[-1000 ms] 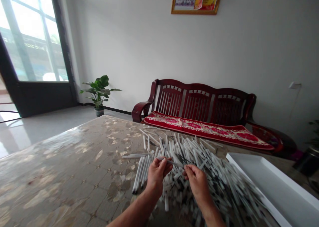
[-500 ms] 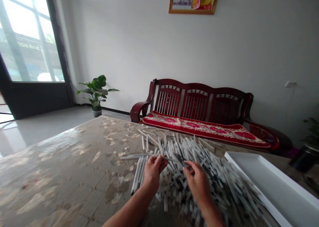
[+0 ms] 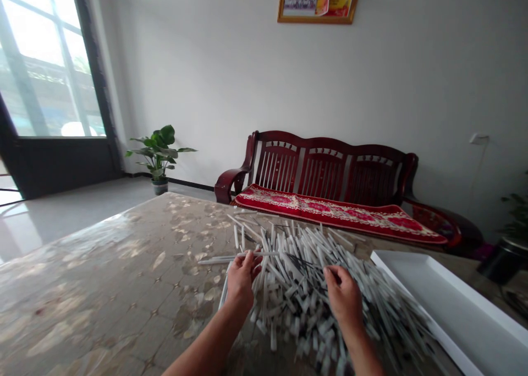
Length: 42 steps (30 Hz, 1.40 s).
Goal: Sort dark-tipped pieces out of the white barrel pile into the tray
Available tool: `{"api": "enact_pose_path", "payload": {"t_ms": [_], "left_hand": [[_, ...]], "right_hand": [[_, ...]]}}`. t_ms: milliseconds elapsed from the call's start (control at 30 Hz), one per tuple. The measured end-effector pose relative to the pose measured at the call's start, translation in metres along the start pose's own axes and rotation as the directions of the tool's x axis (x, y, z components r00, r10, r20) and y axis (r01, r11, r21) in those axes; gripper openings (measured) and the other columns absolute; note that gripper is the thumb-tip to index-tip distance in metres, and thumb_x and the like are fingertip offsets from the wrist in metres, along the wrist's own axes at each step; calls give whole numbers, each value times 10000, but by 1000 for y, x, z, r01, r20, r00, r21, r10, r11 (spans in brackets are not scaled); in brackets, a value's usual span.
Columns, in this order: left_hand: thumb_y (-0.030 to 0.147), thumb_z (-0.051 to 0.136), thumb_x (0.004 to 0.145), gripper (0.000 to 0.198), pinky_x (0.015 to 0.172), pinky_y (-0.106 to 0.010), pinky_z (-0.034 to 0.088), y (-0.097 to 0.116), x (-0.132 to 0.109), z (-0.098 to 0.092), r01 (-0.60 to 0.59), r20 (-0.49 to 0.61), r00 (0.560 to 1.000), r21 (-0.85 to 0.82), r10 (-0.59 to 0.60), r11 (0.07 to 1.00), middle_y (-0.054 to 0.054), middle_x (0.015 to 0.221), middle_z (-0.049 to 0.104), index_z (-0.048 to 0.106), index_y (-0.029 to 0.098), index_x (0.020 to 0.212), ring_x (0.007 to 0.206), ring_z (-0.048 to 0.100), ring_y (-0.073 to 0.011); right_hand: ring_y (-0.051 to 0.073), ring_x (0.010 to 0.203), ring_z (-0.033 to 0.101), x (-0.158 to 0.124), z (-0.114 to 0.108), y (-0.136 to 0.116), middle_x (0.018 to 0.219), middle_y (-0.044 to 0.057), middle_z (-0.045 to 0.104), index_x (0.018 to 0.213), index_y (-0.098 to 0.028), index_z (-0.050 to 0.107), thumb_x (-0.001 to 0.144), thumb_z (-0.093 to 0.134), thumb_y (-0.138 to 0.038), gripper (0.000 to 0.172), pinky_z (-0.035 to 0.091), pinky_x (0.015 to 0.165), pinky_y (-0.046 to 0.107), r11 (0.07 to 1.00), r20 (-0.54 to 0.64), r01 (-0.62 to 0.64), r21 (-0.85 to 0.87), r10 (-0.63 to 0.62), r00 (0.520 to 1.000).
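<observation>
My left hand (image 3: 242,281) pinches a slim white tube (image 3: 270,253), which points to the right over a heap of similar tubes (image 3: 284,293). My right hand (image 3: 344,294) is closed above the right part of the heap, thumb against curled fingers. Thin dark sticks (image 3: 306,263), blurred, reach from near the white tube's end to the right fingertips, which seem to grip them. Under and beside my left hand, several white tubes lie side by side, partly hidden by the wrist.
A shallow white tray (image 3: 449,304) stands at the table's right. The patterned tabletop (image 3: 124,288) stretches left. Behind the table is a dark red wooden bench (image 3: 325,169) with a red runner (image 3: 338,211). A potted plant (image 3: 160,153) stands on the floor at left.
My hands have moved apart: the left with its white tube went slightly left and up, the right went to the right. The dark sticks now stretch across the gap between them.
</observation>
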<state>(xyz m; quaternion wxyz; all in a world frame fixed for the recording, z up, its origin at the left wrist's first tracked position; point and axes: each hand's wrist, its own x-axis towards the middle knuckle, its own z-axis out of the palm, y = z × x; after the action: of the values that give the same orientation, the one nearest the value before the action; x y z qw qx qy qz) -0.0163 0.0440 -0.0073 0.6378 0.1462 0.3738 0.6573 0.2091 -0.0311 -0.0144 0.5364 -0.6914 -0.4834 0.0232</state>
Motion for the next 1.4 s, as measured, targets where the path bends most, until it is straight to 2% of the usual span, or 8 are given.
{"api": "enact_pose_path", "payload": {"t_ms": [200,433,633,767,867,933,1133,1400], "left_hand": [[116,778,704,165,605,-185,532,2,14,-4,-79,-11,997,-33,78,996,-8,698,727,635,162,770,580,663,-84],[235,858,573,416,845,-272,525,-1,14,-5,-74,371,929,236,-19,969,-80,982,769,743,173,968,916,702,-187],[337,743,665,402,889,-324,504,26,25,-10,-243,344,931,330,124,912,-125,1146,727,735,170,1029,998,675,-222],[299,562,792,255,812,-327,492,66,26,-27,-451,353,890,778,288,438,-100,960,748,711,175,958,866,679,-210],[281,541,803,168,776,-357,476,86,18,-40,-334,341,901,940,268,-74,-91,918,743,691,224,851,857,676,-252],[272,621,735,60,770,-370,470,90,13,-46,-252,293,934,946,204,-206,-92,852,738,662,231,747,865,680,-287],[102,678,547,201,784,-387,465,78,10,-51,-291,314,932,946,179,-143,-87,683,692,522,227,524,833,688,-330],[88,675,521,263,729,-317,444,64,9,-45,-336,335,935,942,119,-9,-6,603,653,634,239,733,739,672,-273]], "right_hand": [[300,816,660,5,-6,14,912,124,733,888,-205,700,763,452,-582,468,458,680,366,962,-64,-222,-160,215,975],[277,887,636,1,1,14,1035,123,685,1040,-197,687,773,425,-474,466,461,715,360,970,-77,-111,-217,96,992],[241,805,624,-2,4,12,987,115,671,997,-177,694,761,432,-429,433,474,727,352,988,-63,-16,-157,7,998],[233,777,621,-3,7,12,956,118,668,980,-161,699,756,448,-415,422,484,749,360,994,-33,40,-103,-43,999],[236,786,618,-3,9,12,951,113,666,968,-171,702,758,460,-420,406,485,756,365,995,-28,57,-87,-59,998],[239,797,619,-3,8,12,953,115,665,958,-171,702,762,463,-421,398,486,767,369,995,-25,68,-73,-69,997],[248,837,624,-3,8,12,962,120,677,922,-180,704,779,475,-413,356,497,799,380,994,-20,99,-42,-100,995],[257,918,635,-10,17,1,938,115,684,881,-191,707,806,463,-342,297,499,834,389,985,15,172,0,-172,985]]}}
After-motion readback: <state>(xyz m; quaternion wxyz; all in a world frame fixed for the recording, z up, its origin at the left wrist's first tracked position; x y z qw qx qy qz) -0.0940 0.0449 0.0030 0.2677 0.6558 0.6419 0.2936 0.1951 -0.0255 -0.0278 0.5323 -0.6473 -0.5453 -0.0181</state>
